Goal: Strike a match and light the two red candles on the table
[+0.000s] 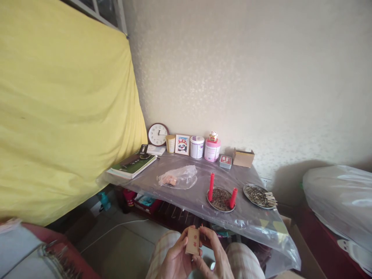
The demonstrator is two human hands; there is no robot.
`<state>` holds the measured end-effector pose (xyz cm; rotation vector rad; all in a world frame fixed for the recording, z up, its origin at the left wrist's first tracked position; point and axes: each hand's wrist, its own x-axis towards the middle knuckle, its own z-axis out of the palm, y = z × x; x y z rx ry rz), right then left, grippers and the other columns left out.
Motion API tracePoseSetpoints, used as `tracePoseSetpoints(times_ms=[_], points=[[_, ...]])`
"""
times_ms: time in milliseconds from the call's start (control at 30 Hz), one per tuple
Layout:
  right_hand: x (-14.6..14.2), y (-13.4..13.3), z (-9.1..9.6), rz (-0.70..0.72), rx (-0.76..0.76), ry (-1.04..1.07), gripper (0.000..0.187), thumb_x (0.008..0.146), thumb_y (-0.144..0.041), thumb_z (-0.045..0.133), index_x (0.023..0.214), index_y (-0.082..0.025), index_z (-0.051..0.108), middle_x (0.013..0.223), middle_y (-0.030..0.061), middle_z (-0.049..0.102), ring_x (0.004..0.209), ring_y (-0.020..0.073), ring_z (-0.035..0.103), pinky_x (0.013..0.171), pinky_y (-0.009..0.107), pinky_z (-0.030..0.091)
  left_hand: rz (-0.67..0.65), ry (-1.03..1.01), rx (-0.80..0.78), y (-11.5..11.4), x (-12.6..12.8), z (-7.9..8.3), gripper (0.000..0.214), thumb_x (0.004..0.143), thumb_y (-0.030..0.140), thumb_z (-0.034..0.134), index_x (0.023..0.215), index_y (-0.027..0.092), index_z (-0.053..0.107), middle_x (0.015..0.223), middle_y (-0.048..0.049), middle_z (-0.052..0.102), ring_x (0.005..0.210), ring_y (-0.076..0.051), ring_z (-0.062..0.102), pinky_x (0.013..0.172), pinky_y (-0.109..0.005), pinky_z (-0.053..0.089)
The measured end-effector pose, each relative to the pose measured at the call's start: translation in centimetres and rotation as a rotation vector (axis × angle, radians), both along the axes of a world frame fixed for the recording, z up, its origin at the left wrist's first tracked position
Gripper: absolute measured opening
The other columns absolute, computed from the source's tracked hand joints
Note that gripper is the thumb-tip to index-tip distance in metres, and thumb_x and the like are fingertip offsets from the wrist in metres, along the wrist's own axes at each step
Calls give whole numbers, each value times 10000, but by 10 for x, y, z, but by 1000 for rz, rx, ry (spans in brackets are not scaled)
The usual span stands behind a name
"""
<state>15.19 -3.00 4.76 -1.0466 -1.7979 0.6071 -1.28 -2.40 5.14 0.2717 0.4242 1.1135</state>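
My left hand (176, 257) is wrapped round a small tan matchbox (192, 241) with red characters on its face, held above my knees. Close against the box's right side is my right hand (213, 252), its thumb near the lower end. A thin matchstick (203, 232) with a reddish tip shows at this hand's fingers. On the table ahead, a round metal plate (221, 209) bears a taller red candle (211, 186) and a shorter, leaning red candle (233, 198). I see no flame on either. Right of it, another plate (247, 186) holds many matchsticks.
A plastic-covered table (145, 184) stands before me. On it are a crumpled clear bag (186, 176), a green book (136, 170), a clock (158, 134), a panda picture (182, 144), several tins and an open cardboard box (243, 158). A yellow cloth (64, 108) hangs at left.
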Motion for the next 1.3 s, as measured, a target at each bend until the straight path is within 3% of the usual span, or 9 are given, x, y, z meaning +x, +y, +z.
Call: tracePoseSetpoints(times_ms=[233, 400, 533, 667, 767, 900, 1167, 1300], points=[[-1, -1, 0, -8, -21, -2, 558, 864, -323, 704, 1383, -300, 501, 1312, 74, 651, 1132, 267, 685, 994, 364, 561, -34, 49, -26, 0, 0, -4, 415, 631, 398, 911, 997, 267, 765, 829, -40, 778, 737, -204, 680, 612, -276, 508], [1, -2, 15, -18, -132, 58, 516, 878, -357, 689, 1361, -283, 524, 1288, 73, 673, 1125, 254, 695, 970, 329, 576, -32, 109, 22, -1, 3, 9, 398, 742, 427, 830, 1071, 222, 735, 865, -59, 762, 777, -199, 670, 701, -296, 501], [8, -1, 29, -62, -132, 110, 486, 874, -428, 684, 1314, -254, 576, 1299, 97, 678, 1152, 268, 687, 966, 325, 582, 29, 321, 114, -1, 7, 17, 382, 757, 535, 768, 922, 190, 750, 736, -29, 705, 646, -166, 600, 625, -283, 441], [14, 3, 28, -141, -81, 136, 482, 859, -444, 687, 1276, -221, 596, 1197, 108, 728, 1089, 272, 719, 930, 333, 604, 128, 526, 171, -2, 3, 22, 192, 760, 384, 790, 831, 210, 753, 626, 25, 653, 570, -141, 557, 609, -272, 430], [15, 5, 26, -166, -74, 103, 463, 854, -415, 690, 1258, -208, 599, 1187, 116, 731, 1065, 265, 728, 926, 341, 606, 133, 628, 235, -1, -5, 22, 260, 768, 400, 778, 989, 269, 746, 805, -10, 734, 840, -240, 677, 740, -334, 512], [14, 5, 24, -92, -106, 103, 463, 866, -380, 678, 1287, -213, 581, 1222, 118, 718, 1086, 266, 723, 933, 343, 602, 118, 664, 401, 2, -12, 15, 438, 765, 452, 778, 1175, 324, 694, 1189, -59, 741, 1154, -309, 640, 990, -437, 489], [11, 5, 8, -53, -82, 85, 498, 838, -420, 722, 1294, -254, 612, 1247, 108, 709, 1074, 269, 726, 951, 337, 589, 89, 681, 481, -1, -10, 8, 442, 789, 448, 760, 1218, 381, 680, 1280, -47, 725, 1225, -326, 616, 1067, -473, 456], [12, 2, 10, 2, -148, 45, 514, 883, -405, 682, 1350, -239, 547, 1278, 110, 691, 1142, 254, 693, 991, 340, 565, 88, 701, 499, -1, -13, 8, 446, 769, 433, 775, 1204, 380, 692, 1326, -49, 691, 1247, -333, 602, 1072, -466, 466]])
